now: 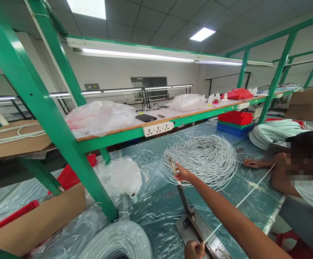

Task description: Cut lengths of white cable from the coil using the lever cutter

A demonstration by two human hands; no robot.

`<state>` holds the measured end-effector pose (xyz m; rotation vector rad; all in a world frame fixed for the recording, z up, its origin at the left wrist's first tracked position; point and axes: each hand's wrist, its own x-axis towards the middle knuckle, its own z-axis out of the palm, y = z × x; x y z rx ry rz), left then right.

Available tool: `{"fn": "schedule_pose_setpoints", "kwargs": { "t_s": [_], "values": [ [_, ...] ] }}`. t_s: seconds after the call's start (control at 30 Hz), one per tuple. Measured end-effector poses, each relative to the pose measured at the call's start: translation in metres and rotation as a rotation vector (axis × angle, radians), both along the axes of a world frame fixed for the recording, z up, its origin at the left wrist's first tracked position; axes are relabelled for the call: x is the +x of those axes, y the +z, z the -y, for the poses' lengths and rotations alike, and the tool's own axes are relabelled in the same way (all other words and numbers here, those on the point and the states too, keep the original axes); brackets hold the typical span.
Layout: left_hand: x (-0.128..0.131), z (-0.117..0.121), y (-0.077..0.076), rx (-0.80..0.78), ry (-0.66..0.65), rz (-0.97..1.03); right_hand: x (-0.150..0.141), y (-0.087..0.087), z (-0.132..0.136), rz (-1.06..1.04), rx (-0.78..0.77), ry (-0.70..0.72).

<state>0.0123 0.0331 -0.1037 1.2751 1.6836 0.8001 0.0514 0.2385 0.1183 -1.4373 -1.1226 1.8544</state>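
My right hand point(182, 173) is closed around the handle of a raised metal lever point(183, 198), part of a bench cutter point(185, 225) with a flat metal base. Down at the bottom edge, my left hand point(194, 249) pinches a thin white cable point(256, 186) beside the cutter's bar. From there the cable stretches taut up to the right, passing my right forearm, toward a co-worker's raised hand point(280, 158). Beyond the lever lies a large loose heap of cut white cables point(205, 158). A coil of white cable point(118, 239) sits to the left of the cutter, cropped by the frame.
A green post point(91, 180) and a shelf with a socket strip point(158, 128) stand over the bench. Clear plastic bags point(121, 176) and a small white roll point(134, 197) lie left. Stacked trays point(233, 124) and another cable coil point(275, 131) are at the back right.
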Motion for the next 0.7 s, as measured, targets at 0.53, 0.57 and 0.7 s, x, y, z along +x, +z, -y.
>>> {"fn": "schedule_pose_setpoints", "kwargs": {
  "t_s": [0.53, 0.57, 0.7],
  "values": [
    [0.008, -0.006, 0.006, -0.164, 0.067, 0.316, 0.136, 0.007, 0.175, -0.289, -0.264, -0.058],
    [0.01, -0.007, 0.01, -0.223, 0.089, 0.378, 0.141, 0.004, 0.185, -0.282, -0.272, -0.062],
    [0.015, -0.007, 0.017, -0.247, 0.173, 0.406, 0.149, -0.007, 0.211, -0.171, -0.278, -0.118]
  ]
}}
